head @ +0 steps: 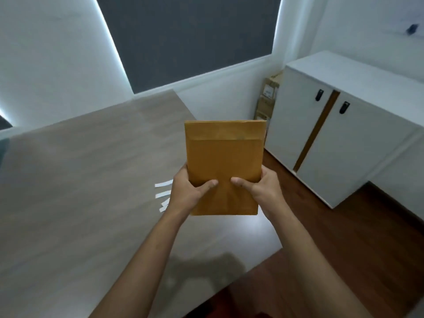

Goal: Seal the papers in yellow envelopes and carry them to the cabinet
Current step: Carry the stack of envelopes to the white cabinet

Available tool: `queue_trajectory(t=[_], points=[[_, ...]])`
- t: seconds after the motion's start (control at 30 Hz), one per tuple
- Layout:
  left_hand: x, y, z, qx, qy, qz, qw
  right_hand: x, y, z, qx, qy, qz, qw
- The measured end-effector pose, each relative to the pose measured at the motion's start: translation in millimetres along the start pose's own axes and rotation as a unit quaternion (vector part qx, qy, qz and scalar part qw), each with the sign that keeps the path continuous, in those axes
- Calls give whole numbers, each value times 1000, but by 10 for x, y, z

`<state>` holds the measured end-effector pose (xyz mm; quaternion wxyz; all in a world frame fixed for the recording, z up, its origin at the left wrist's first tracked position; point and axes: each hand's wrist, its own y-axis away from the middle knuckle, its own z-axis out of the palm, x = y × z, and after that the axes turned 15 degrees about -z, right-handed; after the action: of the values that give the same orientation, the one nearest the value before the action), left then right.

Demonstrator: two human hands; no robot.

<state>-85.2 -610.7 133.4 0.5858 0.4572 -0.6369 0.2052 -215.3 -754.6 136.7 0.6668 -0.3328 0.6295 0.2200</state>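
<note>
- We hold the yellow envelopes (223,161) upright in the air over the worktop (80,203) edge, top flap folded down.
- Our left hand (191,191) and right hand (258,188) pinch the lower edges, thumbs in front, fingers behind.
- White strips (163,194) lie on the worktop just beside our left wrist.
- The cabinet (344,134) stands to the right, doors shut: freeing a hand could let the stack slip.

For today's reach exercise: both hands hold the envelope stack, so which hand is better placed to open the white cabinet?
Probably the right hand: the cabinet stands on its side, while the left hand can hold the envelopes.
</note>
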Motion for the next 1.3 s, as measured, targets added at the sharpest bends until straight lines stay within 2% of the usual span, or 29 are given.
queue_trajectory(t=[0.2, 0.3, 0.5, 0.67, 0.77, 1.0, 1.3], points=[[481, 135, 1268, -102, -6, 32, 994, -252, 82, -1296, 91, 32, -15, 995], [677, 176, 1842, -164, -6, 52, 985, -251, 145, -1869, 161, 42, -12, 986], [912, 44, 2803, -259, -36, 85, 961, -178, 184, -2724, 255, 55, -4, 965], [1036, -230, 3691, -305, -39, 72, 949, 8, -10, -3413, 316, 72, 9, 946], [1122, -424, 4082, -316, -36, 61, 946, 89, -224, -3720, 329, 82, 13, 941], [1515, -1374, 5008, -328, -25, 26, 944, 288, -1341, -4444, 318, 86, 40, 943], [2119, -2563, 5912, -305, -77, 25, 949, 558, -2795, -5192, 291, 104, 37, 950]])
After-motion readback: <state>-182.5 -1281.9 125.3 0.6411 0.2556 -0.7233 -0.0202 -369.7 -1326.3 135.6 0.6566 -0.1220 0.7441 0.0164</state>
